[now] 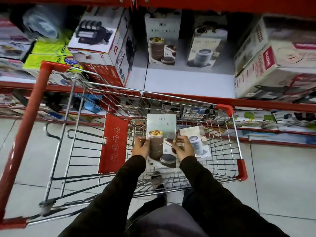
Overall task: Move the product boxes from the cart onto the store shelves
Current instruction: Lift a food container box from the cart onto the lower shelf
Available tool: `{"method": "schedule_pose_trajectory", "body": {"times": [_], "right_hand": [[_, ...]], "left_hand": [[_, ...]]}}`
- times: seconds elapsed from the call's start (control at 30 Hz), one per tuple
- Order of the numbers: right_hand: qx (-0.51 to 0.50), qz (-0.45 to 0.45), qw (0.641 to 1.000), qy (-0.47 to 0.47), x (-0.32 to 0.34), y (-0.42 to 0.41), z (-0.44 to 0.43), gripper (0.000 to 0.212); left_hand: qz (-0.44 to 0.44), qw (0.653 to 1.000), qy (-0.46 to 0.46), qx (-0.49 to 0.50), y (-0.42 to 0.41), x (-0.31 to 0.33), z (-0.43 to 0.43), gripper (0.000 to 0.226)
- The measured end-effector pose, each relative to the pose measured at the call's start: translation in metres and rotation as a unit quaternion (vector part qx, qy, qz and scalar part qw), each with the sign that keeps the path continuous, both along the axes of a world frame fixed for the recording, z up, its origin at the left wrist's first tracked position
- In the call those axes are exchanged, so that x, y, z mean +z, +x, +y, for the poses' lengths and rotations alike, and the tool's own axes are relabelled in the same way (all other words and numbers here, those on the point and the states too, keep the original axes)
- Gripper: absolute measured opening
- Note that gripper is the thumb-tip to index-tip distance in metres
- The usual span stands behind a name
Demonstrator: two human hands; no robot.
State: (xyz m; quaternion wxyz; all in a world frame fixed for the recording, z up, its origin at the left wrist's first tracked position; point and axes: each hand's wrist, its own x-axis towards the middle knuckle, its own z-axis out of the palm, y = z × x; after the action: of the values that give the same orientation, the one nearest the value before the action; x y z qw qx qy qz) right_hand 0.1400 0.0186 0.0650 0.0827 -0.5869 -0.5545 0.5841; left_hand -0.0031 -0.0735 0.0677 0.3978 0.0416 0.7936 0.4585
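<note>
A tall pale-green box picturing a brown stacked food jar (161,127) lies inside the wire cart (222,161). My left hand (141,147) grips its left edge and my right hand (182,147) grips its right edge. Beside it to the right, a second box showing a grey jar (199,142) lies flat on the cart floor, partly under my right hand. On the white shelf (188,81) beyond the cart stand a matching brown-jar box (162,40) and a grey-jar box (205,47).
Stacked appliance boxes (102,47) stand on the shelf at left and large white cartons (277,65) at right. A red shelf rail (222,4) runs overhead. Lower shelves (273,122) hold more goods. The cart's red handle (29,127) is at left, over the tiled floor.
</note>
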Motion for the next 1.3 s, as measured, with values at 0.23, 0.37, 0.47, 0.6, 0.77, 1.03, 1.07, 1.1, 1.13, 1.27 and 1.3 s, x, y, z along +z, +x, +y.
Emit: {"method": "schedule_pose_trajectory", "body": {"times": [0.23,0.37,0.47,0.6,0.77,1.03,1.07,1.1,1.13,1.27,1.3], "right_hand": [[-0.050,0.108,0.988,0.094,0.086,-0.001,0.005,0.029],[-0.046,0.136,0.976,0.163,0.121,-0.002,0.013,0.027],[-0.051,0.150,0.967,0.202,0.137,-0.004,0.023,0.027],[-0.071,0.171,0.960,0.211,0.154,-0.010,0.039,0.036],[-0.067,0.193,0.946,0.250,0.176,-0.015,0.057,0.037],[-0.033,0.188,0.944,0.270,0.181,-0.026,0.075,0.050],[-0.023,0.183,0.944,0.272,0.181,-0.028,0.079,0.054],[-0.017,0.176,0.947,0.270,0.182,-0.032,0.085,0.056],[-0.014,0.170,0.948,0.268,0.184,-0.036,0.089,0.055],[0.009,0.133,0.945,0.299,0.183,-0.057,0.112,0.052],[0.017,0.123,0.945,0.302,0.182,-0.064,0.119,0.052]], "left_hand": [[0.088,0.990,0.114,0.001,-0.002,0.077,0.008,0.010],[0.122,0.979,0.164,-0.010,-0.010,0.113,0.018,0.010],[0.143,0.970,0.196,-0.006,-0.015,0.133,0.026,0.009],[0.139,0.962,0.232,-0.024,-0.021,0.151,0.038,0.013],[0.131,0.955,0.264,-0.042,-0.029,0.174,0.054,0.039],[0.151,0.954,0.247,-0.075,-0.044,0.179,0.068,0.045],[0.158,0.953,0.245,-0.087,-0.047,0.181,0.070,0.046],[0.175,0.950,0.239,-0.101,-0.051,0.184,0.073,0.047],[0.191,0.948,0.229,-0.112,-0.055,0.187,0.076,0.048],[0.223,0.948,0.188,-0.128,-0.072,0.190,0.095,0.051],[0.236,0.946,0.179,-0.133,-0.077,0.188,0.102,0.051]]}}
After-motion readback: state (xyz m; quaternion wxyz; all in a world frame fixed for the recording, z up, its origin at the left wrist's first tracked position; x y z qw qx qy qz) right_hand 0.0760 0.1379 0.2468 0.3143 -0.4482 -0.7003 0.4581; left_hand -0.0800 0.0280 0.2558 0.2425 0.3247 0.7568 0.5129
